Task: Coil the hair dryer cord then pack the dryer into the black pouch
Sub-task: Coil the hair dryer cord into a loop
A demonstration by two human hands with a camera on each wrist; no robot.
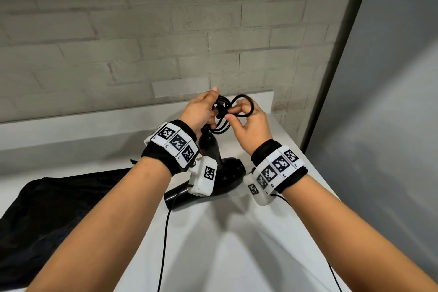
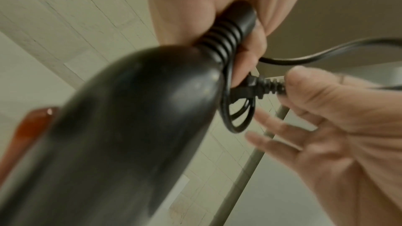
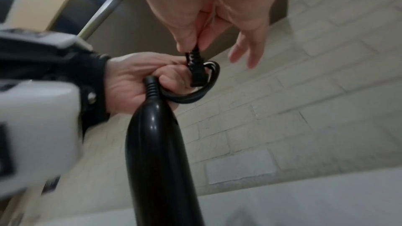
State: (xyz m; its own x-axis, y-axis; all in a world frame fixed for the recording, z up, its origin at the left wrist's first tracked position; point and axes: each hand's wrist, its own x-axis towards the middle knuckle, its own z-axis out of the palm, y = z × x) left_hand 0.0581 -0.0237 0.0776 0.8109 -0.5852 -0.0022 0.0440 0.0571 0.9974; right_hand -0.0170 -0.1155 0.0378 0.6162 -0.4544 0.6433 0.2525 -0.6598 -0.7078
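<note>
**Cord bundled above the dryer, plug pinched**

Black hair dryer (image 1: 213,173) standing nose-down on the white counter (image 1: 237,244), handle pointing up and away toward the brick wall (image 1: 142,31). Cord (image 1: 244,99) gathered into several loops at the top of the handle, one loop sticking out to the right. Ribbed collar (image 2: 226,40) at the handle's end tucked into the left hand (image 1: 199,111), fingers curled round it and round the gathered loops. Plug (image 3: 195,73) lying across the bundle, its ribbed neck pinched between thumb and forefinger of the right hand (image 1: 248,123); remaining fingers of that hand spread loosely, touching nothing. Both hands close together, raised above the counter near its far edge. Black pouch (image 1: 59,208) lying flat and crumpled on the counter to the left, partly hidden behind the left forearm, well clear of the dryer's nose. Thin black wires trailing from the wrist bands (image 1: 177,144) down toward the near edge. Grey panel (image 1: 391,102) rising on the right.
</note>
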